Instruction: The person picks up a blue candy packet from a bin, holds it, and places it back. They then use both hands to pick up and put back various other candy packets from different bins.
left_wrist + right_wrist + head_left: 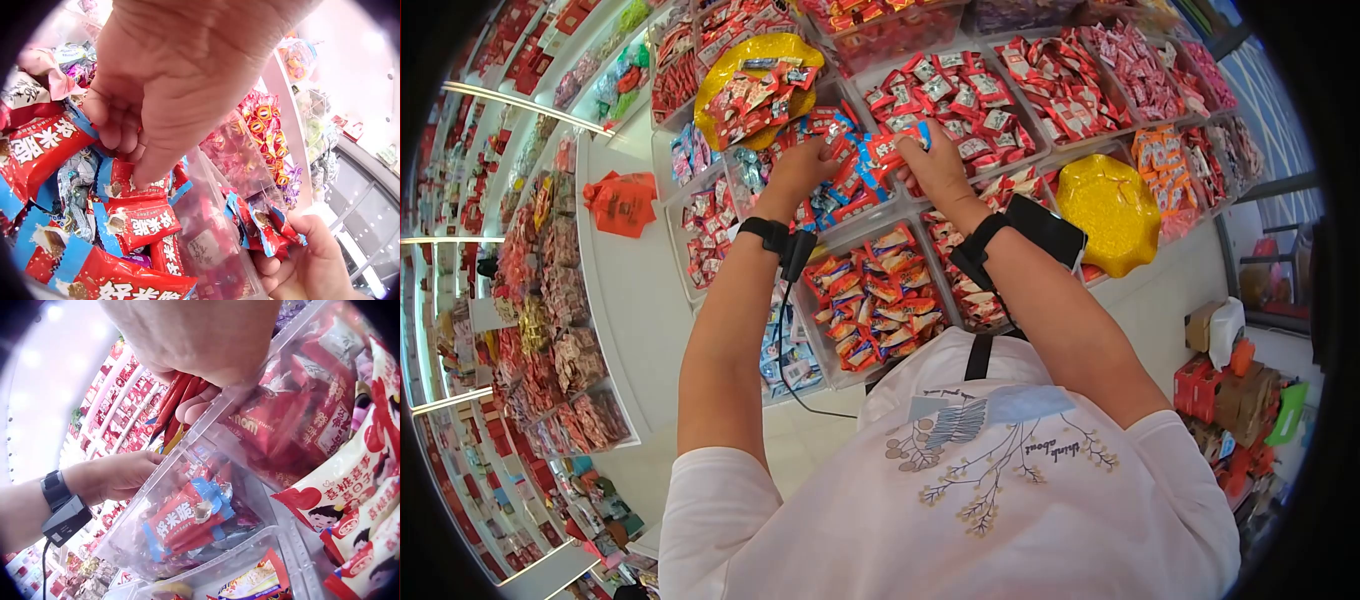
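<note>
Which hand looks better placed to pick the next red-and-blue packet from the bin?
Likely the left. The left hand is right down at the loose packets, its thumb against one, while the right hand already has its fingers occupied holding several similar packets.

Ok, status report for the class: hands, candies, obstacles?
Right hand gripping several red-blue candies. Left hand touching others in bin. Nothing apparent in the way.

Downward head view, close wrist views, blue-ended packets in all three.
</note>
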Tool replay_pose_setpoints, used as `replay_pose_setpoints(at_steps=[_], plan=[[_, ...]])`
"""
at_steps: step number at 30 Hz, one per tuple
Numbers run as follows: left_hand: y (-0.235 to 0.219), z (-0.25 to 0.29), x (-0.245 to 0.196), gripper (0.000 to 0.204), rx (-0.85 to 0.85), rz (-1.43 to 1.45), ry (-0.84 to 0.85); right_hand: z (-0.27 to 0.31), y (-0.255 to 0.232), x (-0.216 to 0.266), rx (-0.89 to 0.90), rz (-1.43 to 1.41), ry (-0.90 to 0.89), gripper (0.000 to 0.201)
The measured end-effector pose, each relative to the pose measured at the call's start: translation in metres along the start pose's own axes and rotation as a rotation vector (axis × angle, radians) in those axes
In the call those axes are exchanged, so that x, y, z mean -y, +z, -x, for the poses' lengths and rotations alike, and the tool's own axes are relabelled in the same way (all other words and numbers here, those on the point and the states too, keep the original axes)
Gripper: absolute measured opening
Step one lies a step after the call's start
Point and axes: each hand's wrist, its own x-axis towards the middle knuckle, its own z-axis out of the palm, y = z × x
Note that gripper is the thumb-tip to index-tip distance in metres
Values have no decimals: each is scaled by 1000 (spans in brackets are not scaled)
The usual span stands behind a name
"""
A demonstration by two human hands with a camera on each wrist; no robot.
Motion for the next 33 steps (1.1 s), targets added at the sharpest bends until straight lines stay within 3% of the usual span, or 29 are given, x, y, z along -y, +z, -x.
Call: replay_pose_setpoints(at_steps=[7, 10, 13, 16, 22, 28, 33], plan=[[-8, -7, 2, 24, -50, 67, 12, 2, 0, 1, -22, 4, 14, 72], [-9, -13, 0, 24, -66, -9, 10, 3, 0, 2, -20, 11, 15, 70], [1, -13, -4, 28, -209, -297, 95, 2, -1, 6, -12, 18, 21, 67], [8, -17, -6, 34, -265, -353, 79, 5, 1, 6, -39, 17, 18, 62], [11, -18, -1, 40, -199, -392, 104, 7, 2, 9, -53, 3, 24, 65], [3, -19, -4, 44, -250, -527, 225, 5, 2, 4, -44, 5, 31, 69], [0, -16, -15, 44, -234, -515, 149, 7, 2, 10, -42, 5, 48, 76]])
